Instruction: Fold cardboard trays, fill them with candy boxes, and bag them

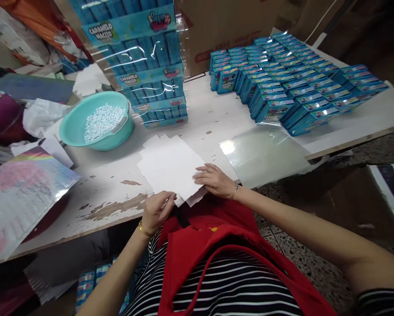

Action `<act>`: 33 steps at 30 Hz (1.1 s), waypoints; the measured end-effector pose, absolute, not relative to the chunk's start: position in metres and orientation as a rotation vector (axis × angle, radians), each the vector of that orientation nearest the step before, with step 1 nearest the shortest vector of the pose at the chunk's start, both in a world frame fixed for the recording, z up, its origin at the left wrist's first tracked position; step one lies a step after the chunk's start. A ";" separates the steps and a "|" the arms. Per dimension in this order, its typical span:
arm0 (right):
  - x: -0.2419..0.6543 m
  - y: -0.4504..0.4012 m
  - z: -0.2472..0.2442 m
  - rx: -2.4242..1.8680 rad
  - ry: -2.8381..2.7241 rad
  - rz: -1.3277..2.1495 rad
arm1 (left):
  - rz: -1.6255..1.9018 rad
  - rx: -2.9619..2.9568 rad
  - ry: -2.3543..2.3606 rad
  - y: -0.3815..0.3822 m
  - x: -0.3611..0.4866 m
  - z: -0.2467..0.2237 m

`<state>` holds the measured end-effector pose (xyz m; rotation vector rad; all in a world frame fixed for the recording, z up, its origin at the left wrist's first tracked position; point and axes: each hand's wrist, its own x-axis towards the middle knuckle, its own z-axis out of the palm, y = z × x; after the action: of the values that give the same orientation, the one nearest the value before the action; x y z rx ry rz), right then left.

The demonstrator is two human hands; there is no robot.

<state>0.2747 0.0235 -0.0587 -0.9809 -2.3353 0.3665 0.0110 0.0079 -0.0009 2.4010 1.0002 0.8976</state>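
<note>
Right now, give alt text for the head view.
The right hand rests on white sheets on a white table; the left hand curls at their near edge. Beyond are a teal bowl of pale pieces, wrapped blue packs and rows of blue boxes.

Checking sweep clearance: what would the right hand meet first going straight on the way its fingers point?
The white die-cut card, already under the right hand's fingers. Past it, bare tabletop, then probably the glossy rainbow-printed sheet; its height is unclear.
</note>
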 end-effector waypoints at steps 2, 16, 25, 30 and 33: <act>0.267 0.022 -0.054 -0.966 -2.261 0.419 | 0.826 2.446 0.996 0.004 0.001 0.003; 0.229 0.014 -0.038 -1.148 -2.044 0.804 | 0.749 2.058 1.266 0.000 0.006 -0.009; 0.249 -0.005 -0.025 -1.218 -2.031 0.531 | 1.020 1.549 1.185 0.014 0.012 0.004; 0.254 -0.025 -0.011 -1.526 -1.767 0.383 | 1.092 1.858 1.204 0.023 0.012 0.028; 0.242 -0.033 -0.007 -1.603 -1.610 0.463 | 1.117 2.037 1.209 0.022 0.020 0.033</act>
<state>0.2416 -0.0330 -0.0069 -1.6030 -1.6105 0.4633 0.0195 0.0216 0.0333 2.0375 1.2086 1.1172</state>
